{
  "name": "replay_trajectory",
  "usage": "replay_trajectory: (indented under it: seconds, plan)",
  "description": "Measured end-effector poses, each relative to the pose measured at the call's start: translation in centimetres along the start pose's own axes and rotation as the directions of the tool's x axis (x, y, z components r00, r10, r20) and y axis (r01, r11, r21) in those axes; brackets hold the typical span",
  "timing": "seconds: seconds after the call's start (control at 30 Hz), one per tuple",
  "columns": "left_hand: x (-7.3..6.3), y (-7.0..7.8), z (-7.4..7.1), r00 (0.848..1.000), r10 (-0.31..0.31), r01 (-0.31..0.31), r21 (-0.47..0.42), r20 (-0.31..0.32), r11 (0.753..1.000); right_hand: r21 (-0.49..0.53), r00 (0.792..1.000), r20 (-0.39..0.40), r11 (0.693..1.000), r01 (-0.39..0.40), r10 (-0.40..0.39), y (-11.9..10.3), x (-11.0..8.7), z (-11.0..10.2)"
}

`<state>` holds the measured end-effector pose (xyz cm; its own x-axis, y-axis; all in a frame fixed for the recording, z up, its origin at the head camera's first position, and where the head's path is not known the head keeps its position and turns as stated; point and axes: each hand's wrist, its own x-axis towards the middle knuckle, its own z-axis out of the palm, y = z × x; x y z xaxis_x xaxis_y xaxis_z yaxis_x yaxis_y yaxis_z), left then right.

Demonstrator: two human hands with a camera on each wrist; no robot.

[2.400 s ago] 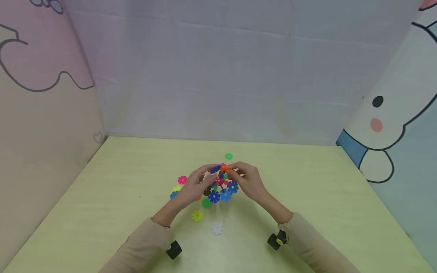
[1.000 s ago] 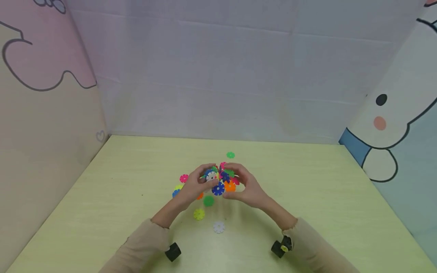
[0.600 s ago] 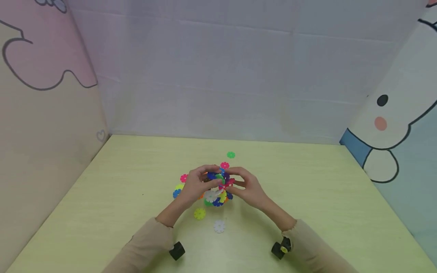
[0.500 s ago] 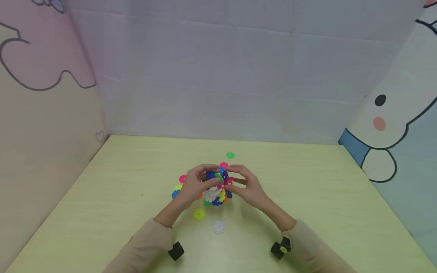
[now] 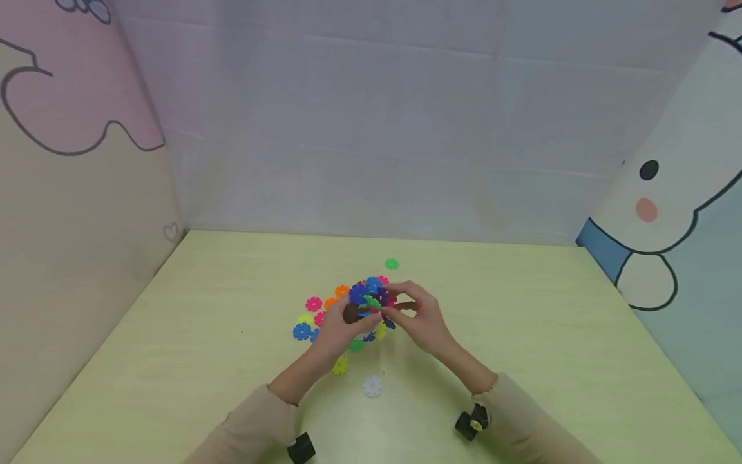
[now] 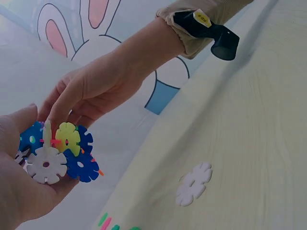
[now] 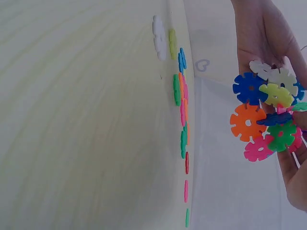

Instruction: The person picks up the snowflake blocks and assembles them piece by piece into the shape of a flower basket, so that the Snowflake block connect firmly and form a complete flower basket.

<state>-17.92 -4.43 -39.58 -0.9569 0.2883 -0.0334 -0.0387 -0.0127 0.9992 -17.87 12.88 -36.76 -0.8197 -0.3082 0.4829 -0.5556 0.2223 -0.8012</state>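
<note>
A cluster of interlocked plastic snowflake discs (image 5: 359,294) is held up above the table between both hands. My left hand (image 5: 336,330) grips its left side, with the thumb in front and the fingers behind. My right hand (image 5: 424,317) pinches its right side between thumb and fingers. In the left wrist view, a white disc (image 6: 46,165), a yellow disc (image 6: 67,138) and a dark blue disc (image 6: 82,165) face the camera. In the right wrist view, an orange disc (image 7: 248,123) and a green disc (image 7: 281,135) stick out. Fingers hide the cluster's core.
Loose discs lie on the table around the hands: a white one (image 5: 373,386) in front, a yellow one (image 5: 340,365), a blue one (image 5: 302,331) and a pink one (image 5: 313,303) to the left, a green one (image 5: 391,264) behind. A cloth wall stands at the table's back edge.
The cluster has been turned in the hands, so different discs face the head camera. Since half a second ago, my left hand has shifted slightly down and right, uncovering loose discs behind it.
</note>
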Motion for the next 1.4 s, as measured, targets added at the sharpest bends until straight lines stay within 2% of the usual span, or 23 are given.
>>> replay_trajectory:
  seconds: [0.2,0.3,0.4,0.57,0.67,0.77,0.83,0.9,0.97,1.0,1.07,1.2,1.27,1.3,1.4]
  plan:
    - [-0.2,-0.2,-0.9,1.0,-0.012,0.012,0.003,-0.027,1.0,-0.001,0.998,0.062,1.0,0.019,-0.019,1.9,0.4,-0.2]
    - [-0.2,-0.1,-1.9,0.999,-0.021,0.021,-0.001,-0.043,1.0,-0.006,0.996,0.081,1.0,-0.028,0.029,3.2,1.2,-0.7]
    - [0.1,0.2,-3.5,0.997,-0.022,0.021,-0.016,-0.068,1.0,-0.06,0.989,0.082,0.991,-0.12,0.124,3.6,2.5,-1.5]
    - [0.3,0.7,-5.7,0.993,-0.014,0.015,0.011,-0.114,1.0,-0.189,0.951,0.143,0.95,-0.247,0.275,7.7,4.5,-2.1]
    - [0.3,0.8,-6.2,0.99,-0.026,0.032,0.037,-0.14,0.999,-0.249,0.911,0.184,0.914,-0.319,0.368,10.1,5.8,-1.6]
    - [0.2,0.8,-6.2,0.991,-0.035,0.041,0.038,-0.132,0.998,-0.315,0.891,0.242,0.9,-0.302,0.384,11.4,6.7,-1.0]
    - [0.1,0.9,-6.0,0.994,-0.031,0.035,0.037,-0.104,0.999,-0.348,0.905,0.289,0.915,-0.203,0.311,15.6,7.3,-0.8]
    - [0.0,1.0,-5.8,0.997,-0.026,0.027,0.019,-0.068,0.999,-0.408,0.894,0.318,0.897,-0.173,0.317,17.5,7.8,-0.6]
    - [0.0,1.3,-5.5,0.999,-0.022,0.022,-0.019,-0.032,1.0,-0.462,0.875,0.32,0.866,-0.191,0.364,18.8,8.2,-0.5]
    - [0.0,1.4,-5.4,1.0,-0.024,0.024,-0.036,-0.014,0.999,-0.473,0.866,0.313,0.855,-0.213,0.389,19.0,8.4,-0.4]
    - [0.1,1.7,-5.3,0.999,-0.034,0.035,-0.085,0.018,0.996,-0.531,0.832,0.288,0.802,-0.274,0.475,15.4,8.3,-0.4]
    - [0.5,2.1,-5.2,0.994,-0.068,0.081,-0.162,0.086,0.984,-0.539,0.845,0.266,0.798,-0.268,0.463,12.4,7.7,-0.7]
    - [0.7,2.2,-5.2,0.99,-0.074,0.096,-0.192,0.119,0.977,-0.533,0.86,0.263,0.809,-0.248,0.437,11.6,7.3,-0.9]
    - [0.8,2.2,-5.2,0.989,-0.075,0.101,-0.204,0.131,0.974,-0.508,0.863,0.256,0.82,-0.263,0.436,11.4,7.2,-1.0]
    - [1.2,2.1,-5.2,0.983,-0.055,0.096,-0.235,0.174,0.967,-0.389,0.889,0.235,0.876,-0.284,0.393,9.8,6.7,-1.4]
